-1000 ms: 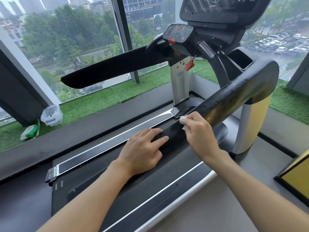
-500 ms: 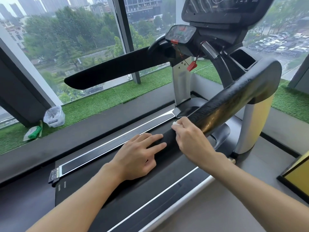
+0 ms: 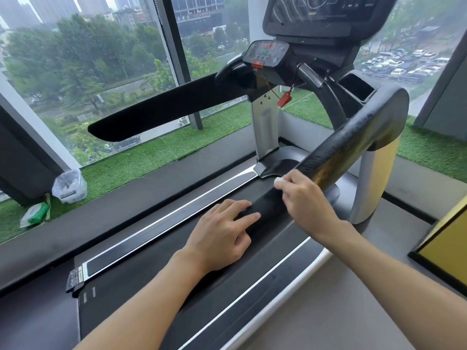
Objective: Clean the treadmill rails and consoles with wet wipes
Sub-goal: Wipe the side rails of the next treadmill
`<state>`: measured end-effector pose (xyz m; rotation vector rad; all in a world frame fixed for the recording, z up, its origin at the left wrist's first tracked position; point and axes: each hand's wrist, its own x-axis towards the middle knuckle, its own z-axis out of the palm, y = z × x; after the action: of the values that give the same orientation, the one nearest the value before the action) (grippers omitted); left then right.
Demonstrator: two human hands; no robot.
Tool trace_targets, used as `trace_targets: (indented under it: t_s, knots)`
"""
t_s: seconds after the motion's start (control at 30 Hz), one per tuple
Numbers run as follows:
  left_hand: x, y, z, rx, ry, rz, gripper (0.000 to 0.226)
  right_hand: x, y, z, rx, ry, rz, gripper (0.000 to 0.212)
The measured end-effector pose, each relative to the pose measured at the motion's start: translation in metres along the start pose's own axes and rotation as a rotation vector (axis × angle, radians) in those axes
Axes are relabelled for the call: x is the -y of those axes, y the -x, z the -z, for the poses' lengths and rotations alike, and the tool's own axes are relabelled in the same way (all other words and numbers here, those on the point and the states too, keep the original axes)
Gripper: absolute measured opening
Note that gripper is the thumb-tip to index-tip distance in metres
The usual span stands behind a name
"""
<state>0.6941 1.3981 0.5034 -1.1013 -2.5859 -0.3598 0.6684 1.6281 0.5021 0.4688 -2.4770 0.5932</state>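
A black padded right rail [image 3: 353, 140] of the treadmill slopes down toward me. My right hand [image 3: 307, 200] holds a small white wet wipe [image 3: 280, 181] against the rail's lower part, fingers curled round it; only a corner of the wipe shows. My left hand [image 3: 222, 233] rests flat on the rail's near end, fingers straight. The left rail [image 3: 164, 111] juts out black across the window. The small console [image 3: 265, 53] and the large screen console [image 3: 323, 13] stand at the top.
A red safety clip [image 3: 284, 99] dangles under the small console. A green wet-wipe pack [image 3: 35, 214] and a clear plastic bag [image 3: 69, 186] lie on the artificial grass by the window. The treadmill belt [image 3: 156, 281] runs below my arms. A yellow panel [image 3: 447, 246] stands at right.
My right hand has slid the wipe a little along the lower rail, down toward the end and back up. My left hand stays resting on the rail's end.
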Motion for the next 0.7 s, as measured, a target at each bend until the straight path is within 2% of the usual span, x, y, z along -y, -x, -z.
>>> trace_targets:
  t_s: [0.07,0.17,0.23,0.37,0.43,0.57,0.7]
  knots:
    - [0.0,0.001,0.0,-0.02,-0.008,-0.001,0.041,0.009,0.0,-0.006,-0.026,0.028,-0.078,0.02]
    - [0.0,0.0,-0.001,-0.028,-0.011,-0.007,0.041,0.036,0.012,-0.015,0.151,0.01,0.072,0.022]
    - [0.001,0.002,0.0,-0.009,0.0,-0.017,0.042,0.027,0.009,-0.01,0.185,0.009,0.102,0.024]
    - [0.013,0.016,0.006,0.048,-0.014,-0.068,0.043,0.009,0.004,-0.005,-0.103,0.014,-0.166,0.027]
    - [0.015,0.02,0.007,0.039,0.003,-0.049,0.043,0.03,0.016,-0.01,-0.111,-0.008,-0.176,0.03]
    - [0.012,0.02,0.005,0.016,0.014,-0.038,0.042,0.036,0.029,-0.009,-0.01,-0.088,-0.017,0.032]
    - [0.012,0.022,0.005,-0.018,0.01,-0.018,0.04,0.026,0.021,-0.015,-0.201,-0.095,-0.233,0.03]
